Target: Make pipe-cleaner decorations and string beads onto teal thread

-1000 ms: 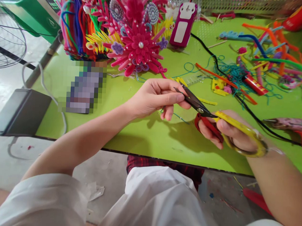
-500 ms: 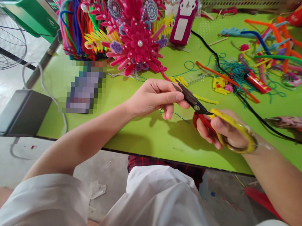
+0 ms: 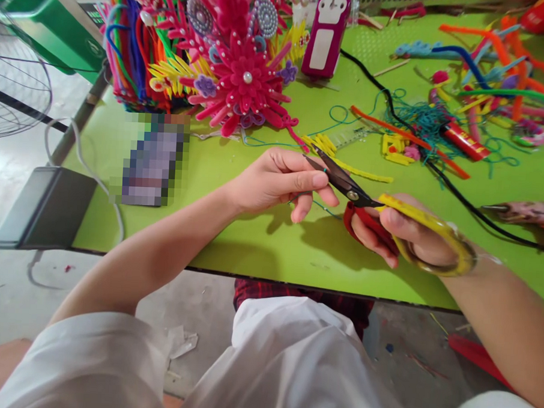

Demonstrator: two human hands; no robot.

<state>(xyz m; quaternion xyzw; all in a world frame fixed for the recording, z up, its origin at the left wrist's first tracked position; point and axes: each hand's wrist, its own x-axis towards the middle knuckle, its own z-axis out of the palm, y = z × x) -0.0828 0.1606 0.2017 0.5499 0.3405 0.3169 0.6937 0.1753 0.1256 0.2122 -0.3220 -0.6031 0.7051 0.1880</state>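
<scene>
My left hand [image 3: 284, 183] is over the table, thumb and forefinger pinched together. A thin teal thread [image 3: 321, 206] hangs below its fingers, and a speck of the same teal shows by the scissor blades; most of what the fingertips hold is hidden. In my right hand [image 3: 406, 234] is a pair of scissors [image 3: 351, 194] with dark blades, one yellow handle and one red handle. The blades are parted and point left, right beside my left fingertips. Behind them on the table lie yellow fuzzy strips [image 3: 322, 144].
A pink pipe-cleaner flower piece [image 3: 245, 82] stands at the back, near bundled pipe cleaners [image 3: 139, 48]. A blurred phone [image 3: 150, 162] lies at left. Right are tangled teal thread [image 3: 419, 126], a red tube [image 3: 466, 140], a black cord [image 3: 470, 214] and a glue gun [image 3: 524, 212].
The scissor blades stand slightly wider apart, with their tips a little further left. My left hand keeps its pinch. The whole view has shifted slightly.
</scene>
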